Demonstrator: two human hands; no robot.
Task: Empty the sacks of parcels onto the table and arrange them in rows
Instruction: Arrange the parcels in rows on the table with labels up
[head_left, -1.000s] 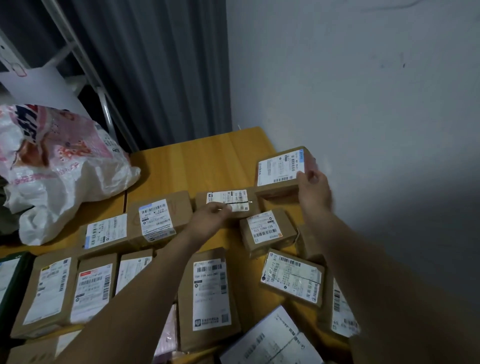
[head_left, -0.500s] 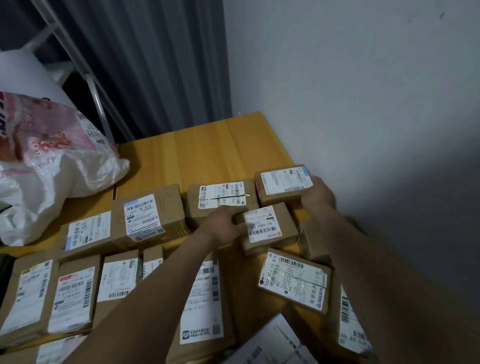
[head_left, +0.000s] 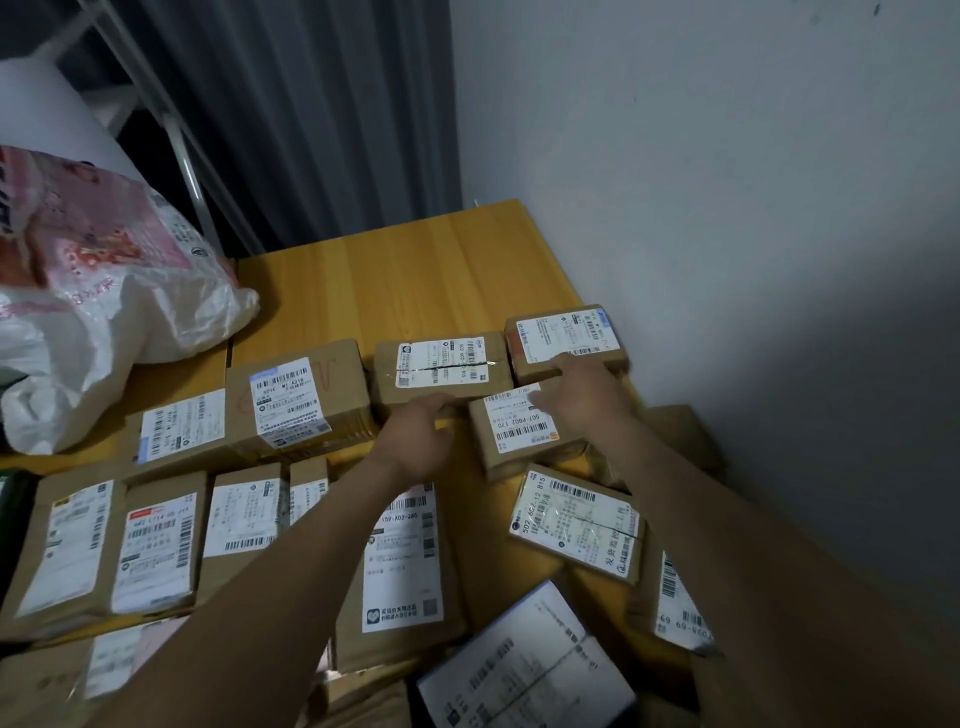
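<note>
Brown cardboard parcels with white labels lie in rows on the wooden table (head_left: 415, 270). The back row ends with a taped parcel (head_left: 439, 364) and a corner parcel (head_left: 566, 338) lying flat by the wall. My left hand (head_left: 418, 436) touches the taped parcel's near edge. My right hand (head_left: 579, 387) hovers with straight fingers pointing left over a small parcel (head_left: 519, 434), just in front of the corner parcel. A white and pink sack (head_left: 104, 291) slumps at the left of the table.
A second row of parcels (head_left: 158, 551) runs along the near left. Loose parcels (head_left: 576, 519) and a white envelope (head_left: 524, 670) lie unsorted at the near right. A grey wall bounds the right side; a curtain and a metal frame (head_left: 192, 171) stand behind.
My right hand lowered the corner parcel flat onto the table by the wall and let go of it. My left hand slid back to the taped parcel's near edge.
</note>
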